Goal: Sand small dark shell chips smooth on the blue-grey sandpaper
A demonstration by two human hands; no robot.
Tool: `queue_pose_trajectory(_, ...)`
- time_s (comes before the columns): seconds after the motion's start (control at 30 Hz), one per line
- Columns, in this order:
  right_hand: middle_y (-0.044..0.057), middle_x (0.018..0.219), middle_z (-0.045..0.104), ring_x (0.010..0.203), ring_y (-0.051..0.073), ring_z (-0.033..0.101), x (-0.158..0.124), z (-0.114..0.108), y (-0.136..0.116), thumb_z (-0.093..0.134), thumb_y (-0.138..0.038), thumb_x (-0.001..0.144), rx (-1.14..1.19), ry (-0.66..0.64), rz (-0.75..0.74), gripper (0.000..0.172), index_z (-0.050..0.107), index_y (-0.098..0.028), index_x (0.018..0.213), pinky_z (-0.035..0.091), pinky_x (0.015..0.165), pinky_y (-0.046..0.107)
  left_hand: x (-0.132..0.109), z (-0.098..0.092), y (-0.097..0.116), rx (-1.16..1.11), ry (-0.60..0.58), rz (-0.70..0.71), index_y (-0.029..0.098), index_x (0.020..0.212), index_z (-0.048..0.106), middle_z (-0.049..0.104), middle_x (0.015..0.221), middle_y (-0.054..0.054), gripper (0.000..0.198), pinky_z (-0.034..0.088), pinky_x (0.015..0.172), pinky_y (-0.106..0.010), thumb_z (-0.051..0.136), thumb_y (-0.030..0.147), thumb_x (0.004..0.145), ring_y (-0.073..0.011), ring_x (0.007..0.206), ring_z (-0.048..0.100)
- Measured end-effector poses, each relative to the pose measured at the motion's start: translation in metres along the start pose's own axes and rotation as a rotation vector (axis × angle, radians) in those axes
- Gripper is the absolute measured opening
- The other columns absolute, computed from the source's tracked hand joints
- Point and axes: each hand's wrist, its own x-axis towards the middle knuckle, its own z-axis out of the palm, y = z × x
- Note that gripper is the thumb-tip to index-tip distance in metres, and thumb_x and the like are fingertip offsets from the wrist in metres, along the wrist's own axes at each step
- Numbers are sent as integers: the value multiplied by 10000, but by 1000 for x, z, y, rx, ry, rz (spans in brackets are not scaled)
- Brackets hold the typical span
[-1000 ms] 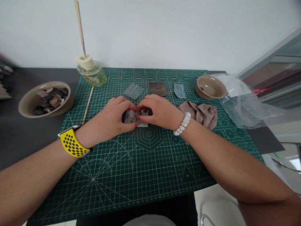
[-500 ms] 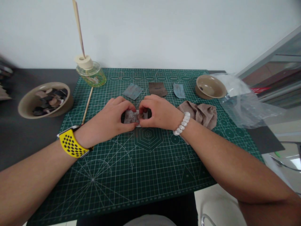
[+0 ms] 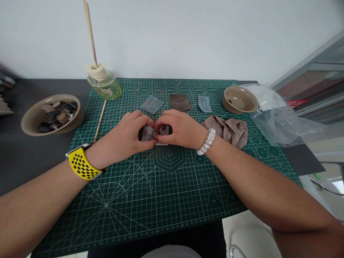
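A small grey sheet (image 3: 147, 133) that looks like worn sandpaper lies on the green cutting mat (image 3: 172, 200), with a whitish edge showing below it. My left hand (image 3: 125, 133), wearing a yellow-strapped watch, grips the sheet's left part, thumb at the near side and fingers at the far side. My right hand (image 3: 184, 129), with a white bead bracelet, pinches its fingertips together over the sheet's middle. Whatever is in that pinch is small and mostly covered by the fingers. Beyond the hands lie a blue-grey piece (image 3: 152, 104), a brown square (image 3: 180, 102) and another blue-grey piece (image 3: 204, 103).
At left stands a bowl (image 3: 28, 120) of dark and tan chips, near a reed diffuser (image 3: 107, 87) and a thin stick (image 3: 100, 120). On the right are a crumpled brown cloth (image 3: 231, 130), a second bowl (image 3: 242, 100) with a small dark bit inside, and a clear plastic bag (image 3: 282, 122).
My right hand has shifted slightly left along the sheet, bringing its pinched fingertips closer to my left fingers. My left hand has stayed in place.
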Motion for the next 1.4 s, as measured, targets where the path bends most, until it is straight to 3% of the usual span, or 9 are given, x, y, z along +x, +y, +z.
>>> queue_pose_trajectory(0.23, 27, 945, 696, 942, 218, 600, -2, -4, 1, 879, -210, 811, -22, -28, 2, 154, 767, -178, 911, 469, 948, 361, 0, 1, -1, 0, 12, -4, 254, 1097, 743, 698, 1141, -88, 352, 541, 1078, -539, 781, 512, 860, -353, 1128, 645)
queue_pose_trajectory(0.43, 55, 986, 712, 980, 225, 606, -2, -4, 0, 806, -200, 889, -37, 15, 58, 93, 783, -157, 968, 458, 965, 362, 0, 0, 0, -5, -2, -8, 248, 1106, 738, 693, 1164, -95, 379, 526, 1114, -546, 793, 523, 851, -364, 1172, 639)
queue_pose_trajectory(0.63, 57, 1016, 740, 1032, 232, 634, 0, -1, 2, 811, -211, 910, 8, -10, 1, 74, 772, -178, 964, 460, 995, 373, 0, 0, 1, 2, -6, -8, 246, 1108, 749, 693, 1148, -88, 352, 518, 1107, -541, 764, 503, 868, -354, 1160, 637)
queue_pose_trajectory(0.77, 40, 982, 741, 945, 209, 638, -2, -2, 1, 782, -203, 903, 50, 11, -11, 64, 747, -182, 952, 456, 914, 351, 0, -2, 2, -33, 10, -14, 252, 1092, 755, 706, 1120, -79, 350, 535, 1062, -502, 762, 532, 883, -332, 1114, 644)
queue_pose_trajectory(0.9, 46, 968, 741, 920, 215, 637, -4, -8, -1, 750, -238, 898, 25, 52, 67, 84, 714, -183, 950, 451, 872, 351, -1, -3, 4, -58, 48, -1, 252, 1081, 752, 704, 1078, -73, 344, 531, 1004, -470, 750, 536, 886, -312, 1051, 636)
queue_pose_trajectory(1.17, 96, 1129, 702, 1032, 263, 625, -7, -11, 5, 781, -292, 850, -81, -13, 112, 278, 697, -175, 1088, 478, 952, 406, -1, -1, 3, -45, 29, 49, 260, 1080, 795, 734, 1024, -68, 341, 489, 963, -444, 651, 555, 985, -301, 1032, 643)
queue_pose_trajectory(1.4, 71, 1076, 707, 999, 239, 628, -5, -13, 0, 856, -253, 812, -68, -80, 166, 315, 735, -151, 1084, 464, 921, 371, 0, -1, 3, -10, -30, 33, 263, 1090, 815, 749, 1027, -58, 296, 453, 966, -458, 693, 502, 963, -308, 1051, 637)
